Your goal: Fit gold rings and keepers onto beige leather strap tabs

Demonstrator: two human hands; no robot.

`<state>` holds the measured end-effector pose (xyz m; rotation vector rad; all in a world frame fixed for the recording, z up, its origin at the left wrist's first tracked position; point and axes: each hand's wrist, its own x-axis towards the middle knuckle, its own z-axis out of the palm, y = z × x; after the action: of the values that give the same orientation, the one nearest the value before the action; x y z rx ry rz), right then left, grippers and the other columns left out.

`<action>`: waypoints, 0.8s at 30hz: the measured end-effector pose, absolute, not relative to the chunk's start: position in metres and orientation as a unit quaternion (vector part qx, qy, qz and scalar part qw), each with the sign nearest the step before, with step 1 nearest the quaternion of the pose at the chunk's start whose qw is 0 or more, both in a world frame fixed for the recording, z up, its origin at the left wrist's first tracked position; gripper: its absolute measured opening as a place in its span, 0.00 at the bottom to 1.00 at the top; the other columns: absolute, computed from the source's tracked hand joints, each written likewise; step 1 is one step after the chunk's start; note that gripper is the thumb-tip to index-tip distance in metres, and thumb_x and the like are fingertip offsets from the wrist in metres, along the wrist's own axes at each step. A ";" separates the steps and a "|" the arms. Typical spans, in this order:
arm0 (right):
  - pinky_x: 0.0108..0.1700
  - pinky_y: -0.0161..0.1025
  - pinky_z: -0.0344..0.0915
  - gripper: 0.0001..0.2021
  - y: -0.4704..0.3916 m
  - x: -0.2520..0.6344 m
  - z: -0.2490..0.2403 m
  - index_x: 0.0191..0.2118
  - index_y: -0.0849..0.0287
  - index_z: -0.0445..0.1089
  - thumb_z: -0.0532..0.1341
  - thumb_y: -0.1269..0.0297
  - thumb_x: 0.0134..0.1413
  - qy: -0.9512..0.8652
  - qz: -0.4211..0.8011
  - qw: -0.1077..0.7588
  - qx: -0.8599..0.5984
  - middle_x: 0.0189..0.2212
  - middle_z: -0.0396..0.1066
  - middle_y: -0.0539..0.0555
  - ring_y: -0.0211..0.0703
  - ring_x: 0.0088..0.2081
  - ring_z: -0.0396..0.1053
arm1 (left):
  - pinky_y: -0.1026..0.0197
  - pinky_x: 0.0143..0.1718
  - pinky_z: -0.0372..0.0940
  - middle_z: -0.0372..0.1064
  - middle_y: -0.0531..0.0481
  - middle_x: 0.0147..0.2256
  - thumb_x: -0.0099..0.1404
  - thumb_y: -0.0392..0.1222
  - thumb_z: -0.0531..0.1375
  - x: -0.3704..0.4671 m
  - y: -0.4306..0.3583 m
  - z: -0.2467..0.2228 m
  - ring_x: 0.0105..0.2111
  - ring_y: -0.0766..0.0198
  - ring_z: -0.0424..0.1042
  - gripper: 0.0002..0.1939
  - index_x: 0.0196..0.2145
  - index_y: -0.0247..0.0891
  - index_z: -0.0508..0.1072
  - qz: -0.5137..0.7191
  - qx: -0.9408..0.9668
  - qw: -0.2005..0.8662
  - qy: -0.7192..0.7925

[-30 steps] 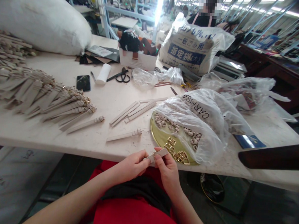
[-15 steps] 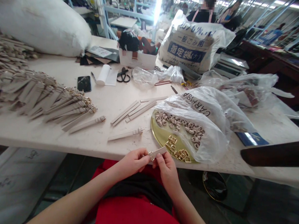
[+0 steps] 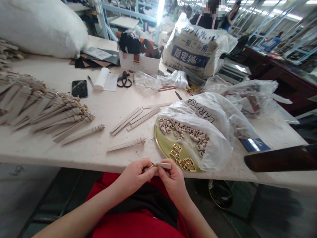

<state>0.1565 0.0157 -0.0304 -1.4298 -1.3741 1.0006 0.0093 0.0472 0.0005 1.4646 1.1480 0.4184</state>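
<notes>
Both hands meet at the table's front edge, just left of a green-gold tray. My left hand is closed on the buckle end of a beige strap; the small gold buckle is mostly hidden by fingers. My right hand pinches the same strap, whose flat end points right. On the tray lie gold buckles and many small beige loops, partly under a clear plastic bag. One strap with a buckle rests on the table, and flat beige strips lie behind it.
A large pile of buckled straps covers the left side. Farther back are a phone, a paper roll, black scissors, a white box and a stuffed printed bag. A dark bar juts in from the right.
The strap between my hands has turned from slanting up to nearly level, with its flat end lower. The whole view has shifted slightly, so the table things appear farther left.
</notes>
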 end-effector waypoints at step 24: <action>0.36 0.37 0.57 0.04 0.137 0.228 -0.022 0.28 0.61 0.66 0.58 0.66 0.49 -0.682 0.145 0.199 -0.689 0.29 0.68 0.55 0.42 0.32 0.64 | 0.69 0.21 0.51 0.57 0.58 0.16 0.59 0.51 0.51 0.013 0.073 -0.003 0.18 0.72 0.54 0.15 0.25 0.36 0.63 0.250 0.602 0.545 0.527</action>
<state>0.2284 0.1369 -0.0220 -1.9258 -1.9063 0.4066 0.0133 0.0725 -0.0033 1.4285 1.2489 0.5930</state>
